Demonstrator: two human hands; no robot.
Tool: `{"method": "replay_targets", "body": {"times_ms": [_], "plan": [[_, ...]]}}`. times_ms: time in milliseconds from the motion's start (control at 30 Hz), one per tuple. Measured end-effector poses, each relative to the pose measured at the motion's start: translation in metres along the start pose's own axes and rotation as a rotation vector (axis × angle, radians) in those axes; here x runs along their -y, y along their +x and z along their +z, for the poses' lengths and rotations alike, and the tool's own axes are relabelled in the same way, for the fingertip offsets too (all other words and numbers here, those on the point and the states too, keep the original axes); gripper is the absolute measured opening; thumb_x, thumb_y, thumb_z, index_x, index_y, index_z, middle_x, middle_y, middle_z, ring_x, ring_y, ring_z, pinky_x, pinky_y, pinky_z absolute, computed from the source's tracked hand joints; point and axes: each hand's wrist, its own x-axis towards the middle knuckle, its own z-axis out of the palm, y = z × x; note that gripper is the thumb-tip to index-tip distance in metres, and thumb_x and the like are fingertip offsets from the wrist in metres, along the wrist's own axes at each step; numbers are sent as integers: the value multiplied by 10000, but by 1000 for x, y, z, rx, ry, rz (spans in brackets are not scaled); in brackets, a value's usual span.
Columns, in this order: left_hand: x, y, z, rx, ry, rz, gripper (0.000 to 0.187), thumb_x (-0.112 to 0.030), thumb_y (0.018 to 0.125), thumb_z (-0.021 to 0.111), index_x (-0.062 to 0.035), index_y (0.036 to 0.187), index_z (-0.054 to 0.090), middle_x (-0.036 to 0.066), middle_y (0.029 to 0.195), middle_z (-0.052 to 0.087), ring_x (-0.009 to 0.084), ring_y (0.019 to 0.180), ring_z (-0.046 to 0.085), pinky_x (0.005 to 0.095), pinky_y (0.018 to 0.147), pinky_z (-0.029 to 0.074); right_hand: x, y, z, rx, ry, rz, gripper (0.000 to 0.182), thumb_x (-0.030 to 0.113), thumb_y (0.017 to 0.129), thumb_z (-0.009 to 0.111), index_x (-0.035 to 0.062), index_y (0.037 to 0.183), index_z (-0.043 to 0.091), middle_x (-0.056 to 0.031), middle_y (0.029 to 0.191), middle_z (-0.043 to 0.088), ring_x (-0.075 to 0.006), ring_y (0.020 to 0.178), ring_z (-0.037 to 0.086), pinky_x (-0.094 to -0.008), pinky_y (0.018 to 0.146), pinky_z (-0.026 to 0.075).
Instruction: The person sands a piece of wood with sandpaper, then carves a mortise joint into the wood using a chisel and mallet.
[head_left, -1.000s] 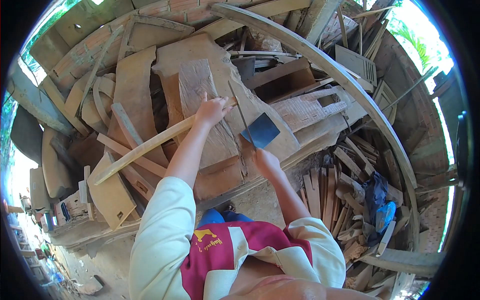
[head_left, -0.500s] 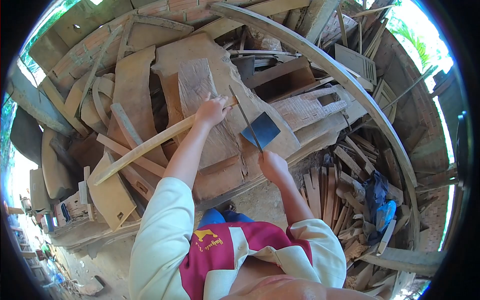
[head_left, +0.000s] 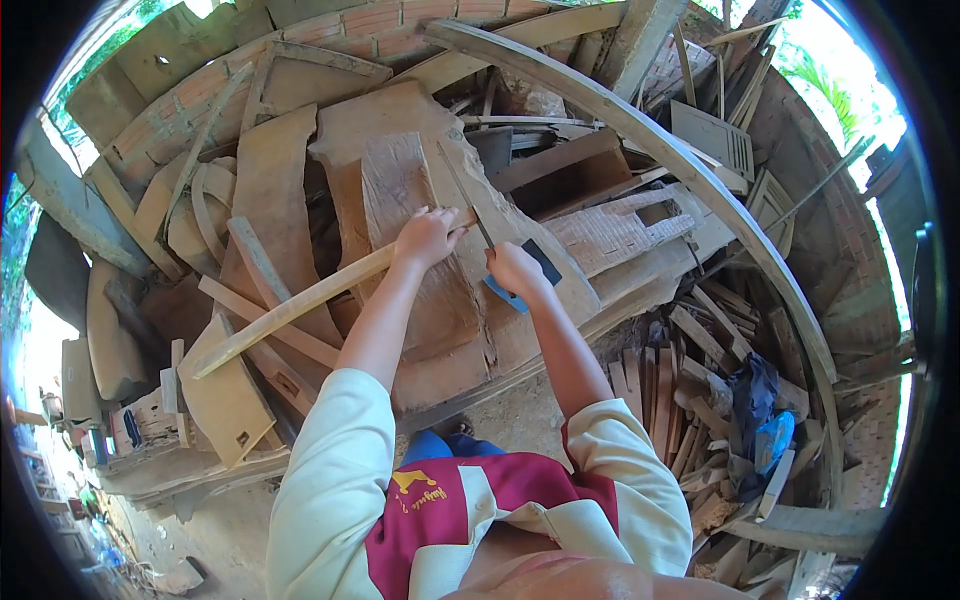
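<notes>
In the head view, the left hand (head_left: 427, 237) has its fingers curled over a long, pale wooden bar (head_left: 310, 306), gripping it close to its upper right end, which pokes out just past the fingertips. From these fingers the bar slants down and to the left, curving slightly, well away toward a flat panel (head_left: 228, 395) with a small cut-out. The right hand (head_left: 515, 268) is just to the right of the left fingers and a little nearer the body, its fingers wrapped around the near end of a thin, straight-edged tool (head_left: 459, 183); that end is hidden in the grip. The tool runs from the right fingers away from the body and leftward, passing at the bar's tip; whether it touches the wood I cannot tell. Beneath the right hand, and partly covered by it, a dark blue sheet (head_left: 544, 261) shows on either side. Under the left fingers and beyond them lies a thick, rough-grained board (head_left: 396, 172), resting on a wide slab (head_left: 398, 108) with a ragged edge. These sit on the counter (head_left: 640, 290). Right of the right fingers are a weathered, notched board (head_left: 612, 236) and, farther off, a long curved beam (head_left: 690, 165).
</notes>
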Motion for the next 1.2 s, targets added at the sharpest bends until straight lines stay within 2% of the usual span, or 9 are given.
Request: {"method": "replay_targets", "body": {"times_ms": [267, 400, 500, 600, 700, 900, 1000, 1067, 1200], "plan": [[-3, -1, -3, -1, -29, -21, 395, -306, 808, 529, -12, 1072, 543, 175, 992, 596, 313, 926, 559, 374, 828, 431, -18, -4, 13, -87, 387, 13, 479, 355, 812, 515, -96, 974, 508, -316, 973, 546, -424, 960, 519, -437, 811, 415], [-5, -1, -5, -13, -52, -32, 395, -309, 803, 538, -20, 1072, 548, 181, 975, 598, 328, 889, 571, 392, 782, 454, -22, -7, 17, -77, 440, 13, 463, 347, 807, 517, -84, 977, 507, -313, 990, 543, -421, 982, 511, -437, 817, 409], [-10, -1, -12, 48, -68, -83, 394, -319, 806, 529, -30, 1072, 548, 168, 957, 602, 324, 875, 574, 397, 757, 461, -32, -5, 27, -170, 402, -6, 462, 352, 788, 554, -70, 971, 516, -270, 939, 579, -384, 916, 556, -404, 784, 430], [-4, -1, -5, 21, -59, -58, 394, -327, 807, 524, -34, 1070, 548, 156, 946, 604, 321, 853, 578, 402, 736, 466, -26, -15, 15, -298, 467, -47, 501, 362, 712, 670, -48, 966, 534, -158, 801, 599, -248, 732, 577, -323, 677, 451], [-3, -1, -3, 24, -60, -61, 387, -325, 809, 525, -38, 1067, 553, 152, 946, 605, 320, 840, 581, 400, 736, 466, -28, -20, 9, -340, 455, -62, 490, 366, 698, 687, -43, 933, 554, -157, 796, 604, -243, 731, 584, -330, 668, 452], [-6, -1, -8, 18, -79, -72, 394, -333, 808, 531, -35, 1064, 559, 160, 966, 601, 321, 858, 580, 394, 746, 467, -46, -23, 11, -459, 471, -63, 444, 395, 774, 605, -45, 831, 587, -124, 664, 574, -195, 602, 509, -318, 574, 411], [-13, 0, -18, 93, -104, -117, 420, -355, 813, 512, -27, 1073, 551, 178, 1026, 583, 313, 929, 566, 385, 801, 452, -53, -25, 14, -449, 772, 20, 410, 366, 839, 531, -29, 913, 609, -115, 640, 565, -170, 592, 476, -316, 577, 392], [-10, -2, -15, 37, -76, -91, 437, -370, 813, 511, -28, 1082, 549, 189, 1058, 569, 316, 956, 558, 379, 820, 447, -47, -39, 9, -407, 926, 30, 428, 349, 882, 470, -17, 1070, 584, -55, 859, 599, -128, 778, 514, -250, 741, 394], [-5, -5, -9, -8, -87, -72, 461, -396, 826, 492, -29, 1100, 544, 213, 1129, 531, 324, 1024, 531, 367, 869, 429, -52, -41, 26, -460, 1140, -111, 434, 342, 878, 480, -25, 1092, 569, -71, 962, 601, -124, 892, 515, -241, 822, 368]]}}
